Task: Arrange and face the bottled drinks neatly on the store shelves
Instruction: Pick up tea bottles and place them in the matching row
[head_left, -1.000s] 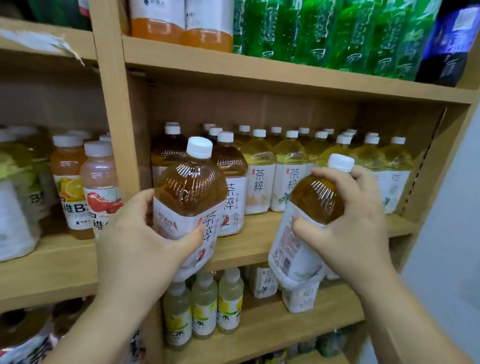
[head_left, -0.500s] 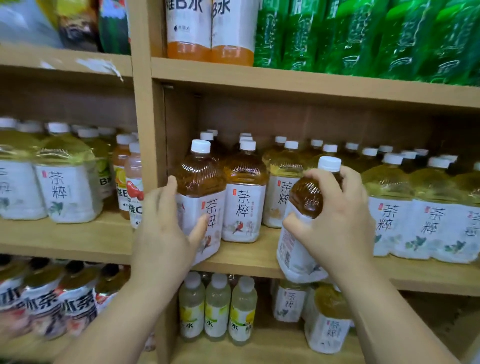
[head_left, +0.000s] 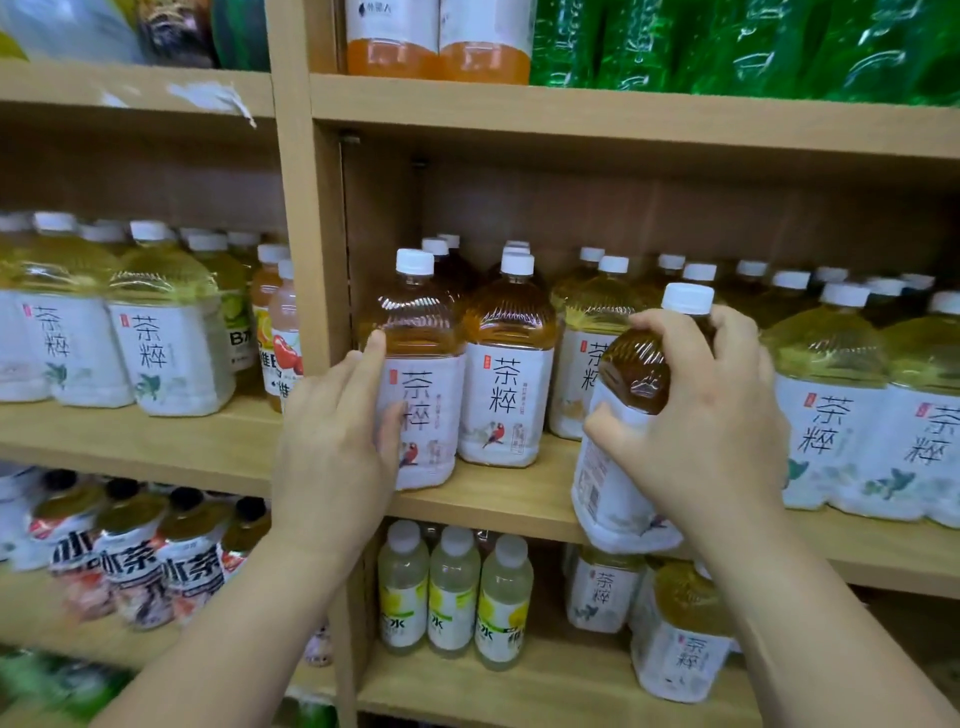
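While right hand (head_left: 711, 421) clasps tilted bottle (head_left: 631, 369) | left hand (head_left: 332, 457) grip released; fingers (head_left: 371, 358) against shelved bottle (head_left: 421, 322)

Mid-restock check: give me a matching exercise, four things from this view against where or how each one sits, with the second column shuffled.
Things
1. left-hand amber bottle, touched by the left hand
2. right-hand amber bottle, gripped by the right hand
3. lemon-label bottles
4. green bottles

Places or states
A. on the top shelf
B. tilted, held in front of the middle shelf
C. in a row on the lower shelf
D. upright on the middle shelf, beside the post

Pairs: 1-D, 2-B, 3-C, 4-A
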